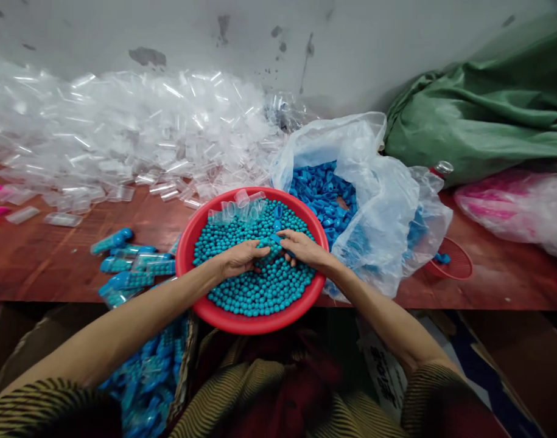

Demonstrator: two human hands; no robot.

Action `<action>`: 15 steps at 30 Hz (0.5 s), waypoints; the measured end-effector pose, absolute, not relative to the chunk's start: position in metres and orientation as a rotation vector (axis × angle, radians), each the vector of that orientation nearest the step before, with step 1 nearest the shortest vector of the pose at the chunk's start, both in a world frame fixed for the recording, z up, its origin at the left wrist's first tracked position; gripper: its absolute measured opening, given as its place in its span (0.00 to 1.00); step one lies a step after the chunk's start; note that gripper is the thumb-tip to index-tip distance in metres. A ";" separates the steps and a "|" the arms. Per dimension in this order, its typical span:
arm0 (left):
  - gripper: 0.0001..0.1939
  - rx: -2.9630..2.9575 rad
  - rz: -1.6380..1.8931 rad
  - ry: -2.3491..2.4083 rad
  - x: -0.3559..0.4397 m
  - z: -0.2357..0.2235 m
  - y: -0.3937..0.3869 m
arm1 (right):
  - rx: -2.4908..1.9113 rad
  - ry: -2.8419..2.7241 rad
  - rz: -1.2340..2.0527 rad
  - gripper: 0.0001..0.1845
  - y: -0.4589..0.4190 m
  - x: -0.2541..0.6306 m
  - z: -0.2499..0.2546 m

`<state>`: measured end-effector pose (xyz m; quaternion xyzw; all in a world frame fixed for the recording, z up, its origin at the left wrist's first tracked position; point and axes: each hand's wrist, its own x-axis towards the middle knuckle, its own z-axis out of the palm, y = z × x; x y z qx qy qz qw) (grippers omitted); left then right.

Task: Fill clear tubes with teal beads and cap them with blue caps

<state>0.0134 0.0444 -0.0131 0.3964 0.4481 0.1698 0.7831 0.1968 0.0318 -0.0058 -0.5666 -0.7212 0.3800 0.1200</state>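
Observation:
A red basin full of turquoise beads sits at the table's front edge, with both my hands over the beads. My left hand is closed round a clear tube that appears to hold beads. Pinched in the fingers of my right hand is a blue plastic cap, close against the tube's end. My fingers partly hide both pieces. Another blue cap lies on the beads just beyond. Several empty clear tubes rest on the beads at the basin's far side.
A large heap of clear tubes lines the wall. Right of the basin, a plastic bag holds blue caps. Filled capped tubes lie left; more fill a box below. A green sack and small red basket stand right.

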 end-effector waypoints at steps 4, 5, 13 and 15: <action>0.14 0.765 0.464 0.938 0.008 -0.010 0.040 | -1.664 -2.204 0.599 0.21 0.021 0.197 -0.009; 0.13 0.760 0.479 0.942 0.008 -0.010 0.038 | -1.665 -2.223 0.517 0.21 0.018 0.197 -0.008; 0.17 0.874 0.498 0.950 0.010 -0.001 0.025 | -1.518 -2.167 0.620 0.15 0.009 0.191 0.011; 0.18 0.883 0.526 0.948 0.010 0.002 0.024 | -1.524 -2.225 0.543 0.14 0.008 0.194 0.010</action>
